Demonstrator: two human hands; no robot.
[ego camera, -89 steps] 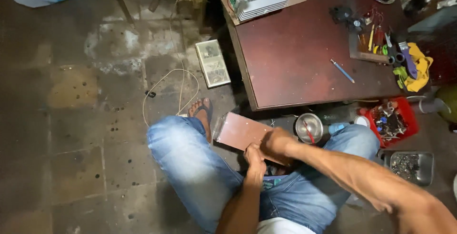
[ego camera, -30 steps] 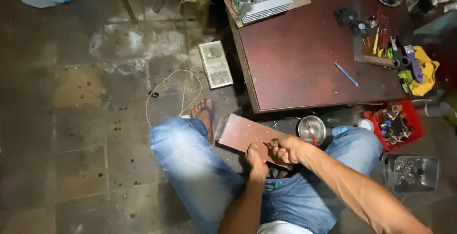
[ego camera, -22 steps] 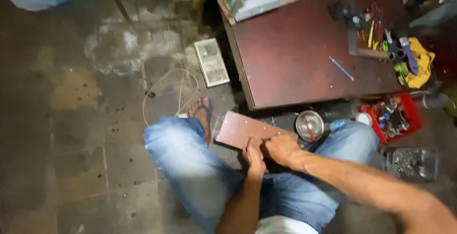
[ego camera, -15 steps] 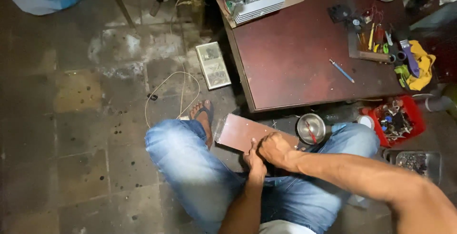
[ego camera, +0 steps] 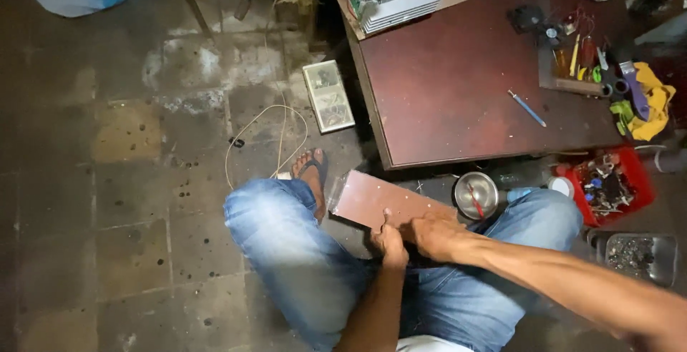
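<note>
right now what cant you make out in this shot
Head view only:
- Near edge of the brown board: covered by the left hand and right hand, so any small item pinched there is hidden.
- Contents of the red tray and the metal tray: too small and dim to sort.
- Thin thing in the metal bowl: too small.
- Person's right arm: cut off by the frame's lower right edge.

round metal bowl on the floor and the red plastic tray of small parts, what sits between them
In the head view, a small white round lid-like thing and a bluish bit lie between the round metal bowl and the red plastic tray.
</note>
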